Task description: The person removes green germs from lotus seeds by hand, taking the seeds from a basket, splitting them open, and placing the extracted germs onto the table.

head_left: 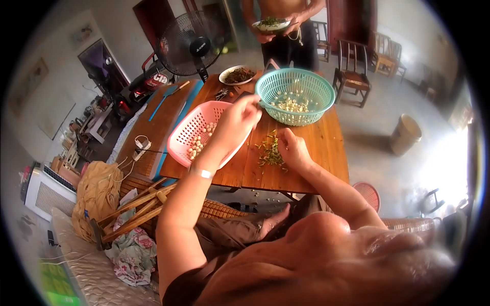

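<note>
My left hand [241,120], with a pale band on the wrist, is raised over the right side of a pink basket [178,125], by the rim of a mint-green colander [306,118]. Its fingers are curled together; whatever they hold is hidden. Small round whitish seeds [195,146] lie in the pink basket. Pale, split-looking pieces [292,104] lie in the colander. On the wooden table, my right hand [294,149] is closed beside a loose heap of thin green-yellow scraps [270,153]. I cannot make out anything between its fingers.
A bowl of dark food [237,75] stands at the table's back. Beyond, a person [286,30] holds another bowl [272,24]. A black fan [196,46] stands at the back left, and a blue fly swatter [164,99] lies left. A bin [406,133] stands right.
</note>
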{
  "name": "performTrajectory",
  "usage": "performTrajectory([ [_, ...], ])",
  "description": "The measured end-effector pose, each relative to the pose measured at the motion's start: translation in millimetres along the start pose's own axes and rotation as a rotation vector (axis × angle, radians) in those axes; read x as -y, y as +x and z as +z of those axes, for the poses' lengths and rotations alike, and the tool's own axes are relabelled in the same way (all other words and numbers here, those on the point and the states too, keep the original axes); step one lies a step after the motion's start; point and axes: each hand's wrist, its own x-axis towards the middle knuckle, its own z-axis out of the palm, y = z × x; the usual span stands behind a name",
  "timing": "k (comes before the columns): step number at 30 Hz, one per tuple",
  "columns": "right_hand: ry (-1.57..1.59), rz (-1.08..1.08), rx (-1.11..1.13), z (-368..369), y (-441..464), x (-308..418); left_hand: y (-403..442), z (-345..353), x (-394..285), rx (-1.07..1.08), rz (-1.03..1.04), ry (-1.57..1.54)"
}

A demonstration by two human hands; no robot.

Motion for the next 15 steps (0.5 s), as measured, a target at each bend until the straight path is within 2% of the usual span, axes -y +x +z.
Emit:
performTrajectory([
  [1, 0.003, -0.004, 0.010, 0, 0, 1, -28, 1, -2, -0.031, -0.009, -0.112],
  [2, 0.010, 0.001, -0.003, 1, 0, 0, -51, -3, 2, -0.006, 0.044, -0.073],
  [5, 0.004, -0.008, -0.006, 3, -2, 0, -116, -2, 2, 0.033, 0.005, -0.210],
  [6, -0.006, 0.000, 0.002, 3, -3, 0, -130, 8, 14, -0.006, 0.028, -0.317],
  [10, -0.027, 0.012, -0.011, 3, -3, 3, -160, 31, 60, -0.021, 0.021, -0.346],
  [12, -0.061, 0.031, -0.005, 3, -4, 4, -160, 35, 72, -0.067, 0.111, -0.064],
  [15, -0.087, 0.056, -0.006, 2, -1, 4, -157, 37, 79, -0.119, 0.117, -0.034],
])
